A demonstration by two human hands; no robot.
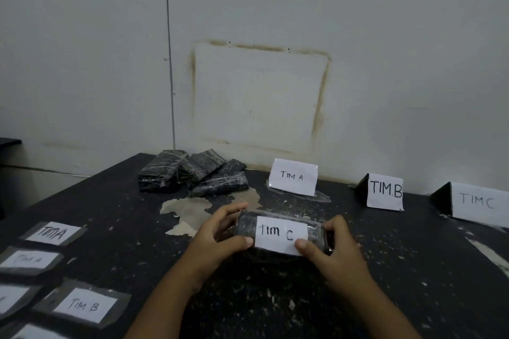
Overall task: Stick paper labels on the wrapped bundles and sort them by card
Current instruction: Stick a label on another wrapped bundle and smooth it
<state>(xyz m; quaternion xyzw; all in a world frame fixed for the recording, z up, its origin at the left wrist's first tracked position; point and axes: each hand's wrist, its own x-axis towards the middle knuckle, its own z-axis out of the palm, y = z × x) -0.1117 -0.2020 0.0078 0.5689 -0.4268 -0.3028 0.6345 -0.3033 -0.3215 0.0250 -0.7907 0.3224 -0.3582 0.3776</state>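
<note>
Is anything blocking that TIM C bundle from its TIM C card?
Nothing visible. The left hand and right hand hold the bundle; the tabletop from it to the TIM C card is bare. The TIM B card stands farther back.

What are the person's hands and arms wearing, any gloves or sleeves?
Nothing worn shows. The left hand and right hand are bare: no gloves or rings in view. Both forearms are bare down to the picture's bottom edge, with no sleeve, watch or bracelet.
</note>
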